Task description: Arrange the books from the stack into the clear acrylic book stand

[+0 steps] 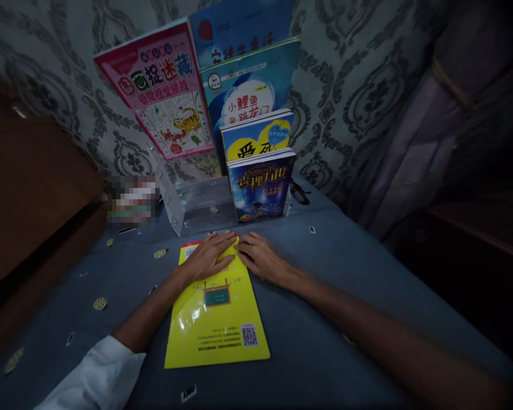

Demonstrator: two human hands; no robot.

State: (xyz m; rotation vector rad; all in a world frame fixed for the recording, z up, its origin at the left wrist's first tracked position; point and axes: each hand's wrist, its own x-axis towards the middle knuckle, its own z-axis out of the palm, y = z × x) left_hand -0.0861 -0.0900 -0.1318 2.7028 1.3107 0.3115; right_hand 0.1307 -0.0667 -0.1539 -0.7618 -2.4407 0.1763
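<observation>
Blue tabletop [325, 245] bears yellow book [218, 327] and clear rack [203, 196].

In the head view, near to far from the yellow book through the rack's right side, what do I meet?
Yellow book → dark-blue book → yellow-and-blue book → teal book → blue book → patterned wall.

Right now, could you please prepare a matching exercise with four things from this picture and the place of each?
1. yellow book
2. pink book
3. left hand
4. dark blue book

A. frontmost in the clear stand
B. on top of the yellow book
C. leftmost of the standing books
D. flat on the blue surface

Pairs: 1-D; 2-C; 3-B; 4-A
</observation>
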